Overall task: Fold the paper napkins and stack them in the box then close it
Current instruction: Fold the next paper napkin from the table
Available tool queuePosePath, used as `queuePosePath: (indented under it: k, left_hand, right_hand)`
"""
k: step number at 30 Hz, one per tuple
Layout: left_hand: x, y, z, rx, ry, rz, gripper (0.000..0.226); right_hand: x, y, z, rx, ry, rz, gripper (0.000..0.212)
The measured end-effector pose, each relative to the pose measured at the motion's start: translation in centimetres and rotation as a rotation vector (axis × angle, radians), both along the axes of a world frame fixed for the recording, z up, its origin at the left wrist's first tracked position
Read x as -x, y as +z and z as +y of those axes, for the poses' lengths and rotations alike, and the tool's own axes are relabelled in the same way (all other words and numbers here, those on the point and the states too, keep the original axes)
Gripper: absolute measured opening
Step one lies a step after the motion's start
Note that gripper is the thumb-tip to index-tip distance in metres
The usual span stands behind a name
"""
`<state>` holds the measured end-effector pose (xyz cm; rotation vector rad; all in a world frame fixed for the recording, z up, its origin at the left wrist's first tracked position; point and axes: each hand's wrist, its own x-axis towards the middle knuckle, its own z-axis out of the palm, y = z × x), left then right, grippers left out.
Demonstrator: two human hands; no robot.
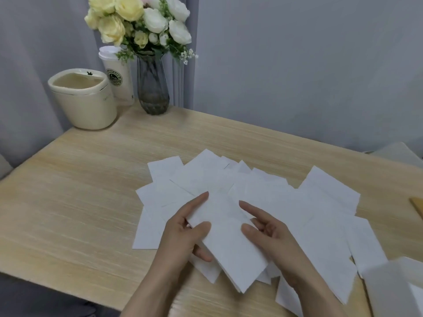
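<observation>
Several white paper napkins lie spread and overlapping across the middle of the wooden table. One folded napkin is lifted above the pile. My left hand grips its left edge, thumb on top and fingers underneath. My right hand holds its right edge with the thumb on top and the index finger stretched out straight. A white box sits at the bottom right corner, only partly in view.
At the back left stand a cream lidded pot, a white takeaway cup and a grey glass vase of pale flowers. A thin wooden object shows at the right edge. Bare tabletop spreads out on the left.
</observation>
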<state>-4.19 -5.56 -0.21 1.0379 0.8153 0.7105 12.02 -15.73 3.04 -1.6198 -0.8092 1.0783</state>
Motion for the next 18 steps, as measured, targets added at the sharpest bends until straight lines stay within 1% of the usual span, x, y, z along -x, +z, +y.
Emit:
queuePosePath:
  k: [5,9,11,14,18]
  left_hand:
    - [-1.8,0.1,-0.9,-0.004,0.165,-0.021,0.046]
    - [-3.3,0.7,-2.1,-0.034,0.236,-0.019,0.045]
    - [-4.4,1.1,-3.2,-0.049,0.23,-0.023,0.045]
    - [-5.9,1.7,-5.0,-0.083,0.171,0.004,0.039]
    - [-7.7,2.0,-6.8,-0.101,0.085,-0.007,0.037]
  right_hand:
    - [-0.7,-0.5,-2.4,-0.099,-0.195,-0.037,0.053]
    - [-0.5,-0.7,-4.3,-0.193,-0.297,0.009,0.05]
    - [-0.6,-0.4,-5.1,-0.219,-0.33,0.012,0.045]
    - [-1.2,0.3,-6.4,-0.242,-0.367,-0.047,0.033]
    - [-2.7,1.5,-8.6,-0.235,-0.423,-0.179,0.035]
